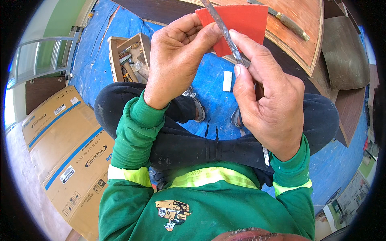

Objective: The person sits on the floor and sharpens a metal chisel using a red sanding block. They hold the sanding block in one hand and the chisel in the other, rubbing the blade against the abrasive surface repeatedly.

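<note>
My left hand (177,56) pinches a stiff red sheet (251,24), which looks like sandpaper, between thumb and bent fingers. Across the near face of that sheet slants a thin, stained metal bar (221,25). My right hand (271,92) grips the bar's lower part between thumb and index finger, its other fingers curled beneath. A pale narrow end (265,156) sticks out below the right palm; whether it belongs to the same bar is hidden. Both hands are raised over my folded legs, with the left thumb close against the bar.
A chisel-like tool (291,26) with a wooden handle lies on a plywood panel (309,48). On the blue floor sheet (209,72) are a white block (227,81) and a wooden box (116,64) of tools. Flattened cardboard (68,148) and a ladder (44,58) are at left.
</note>
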{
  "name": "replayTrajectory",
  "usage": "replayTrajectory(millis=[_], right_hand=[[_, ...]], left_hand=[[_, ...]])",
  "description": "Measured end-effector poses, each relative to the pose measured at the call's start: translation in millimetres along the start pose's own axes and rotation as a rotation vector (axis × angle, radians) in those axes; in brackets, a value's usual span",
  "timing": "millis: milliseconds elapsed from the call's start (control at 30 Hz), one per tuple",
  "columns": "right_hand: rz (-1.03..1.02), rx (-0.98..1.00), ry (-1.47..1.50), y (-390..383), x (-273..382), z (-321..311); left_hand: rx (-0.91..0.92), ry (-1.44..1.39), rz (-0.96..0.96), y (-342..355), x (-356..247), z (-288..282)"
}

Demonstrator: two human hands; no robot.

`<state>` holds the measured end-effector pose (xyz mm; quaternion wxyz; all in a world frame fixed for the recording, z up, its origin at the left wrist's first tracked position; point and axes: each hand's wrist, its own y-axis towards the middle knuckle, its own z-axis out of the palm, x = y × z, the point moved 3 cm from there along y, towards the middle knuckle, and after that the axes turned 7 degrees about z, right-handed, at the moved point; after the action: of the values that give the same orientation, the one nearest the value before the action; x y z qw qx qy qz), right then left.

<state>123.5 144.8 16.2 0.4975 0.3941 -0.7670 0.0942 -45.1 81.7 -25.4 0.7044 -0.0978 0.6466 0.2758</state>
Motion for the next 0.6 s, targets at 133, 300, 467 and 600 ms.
replayTrajectory(millis=[133,300,467,600], right_hand=[[0.002,0.007,-0.005,0.1,0.6,0.8],[-0.003,0.015,-0.023,-0.4,0.0,0.0],[-0.095,-0.007,-0.102,1.3,-4.8,1.0],[-0.068,0.009,-0.101,1.7,-0.8,0.4]], left_hand=[[0.02,0.044,0.006,1.0,-0.2,-2.2],[0.015,0.059,0.036,0.2,-1.6,-1.8],[0.052,0.175,0.078,0.3,0.3,-5.3],[0.071,0.199,0.064,2.0,-2.9,-6.7]])
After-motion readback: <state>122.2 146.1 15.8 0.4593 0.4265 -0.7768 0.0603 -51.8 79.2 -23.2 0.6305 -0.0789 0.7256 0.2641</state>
